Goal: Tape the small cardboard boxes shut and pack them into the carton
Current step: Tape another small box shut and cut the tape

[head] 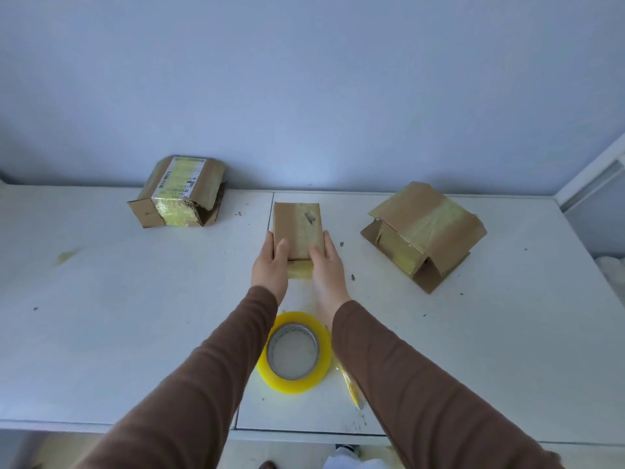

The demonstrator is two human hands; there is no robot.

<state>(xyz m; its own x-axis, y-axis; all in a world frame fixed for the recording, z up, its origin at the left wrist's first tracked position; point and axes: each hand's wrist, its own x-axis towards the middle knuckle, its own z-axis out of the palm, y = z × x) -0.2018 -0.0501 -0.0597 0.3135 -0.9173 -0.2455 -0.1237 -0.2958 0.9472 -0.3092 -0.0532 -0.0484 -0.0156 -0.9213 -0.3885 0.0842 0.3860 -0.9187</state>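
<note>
The three boxes [297,230] are matt brown cardboard banded with glossy yellowish tape. At six o'clock the tape roll [293,353] is shiny translucent plastic. The table [101,299] looks smooth, matt white, perhaps laminate. Sleeves [422,377] are soft brown cloth.

A small brown cardboard box [297,228] with a strip of yellowish tape along its top stands at the centre of the white surface [101,316]. A labelled, taped box [177,192] with torn flaps lies far left. A third taped box [424,231], flaps loose, sits right; a yellow tape roll [294,353] lies near.
</note>
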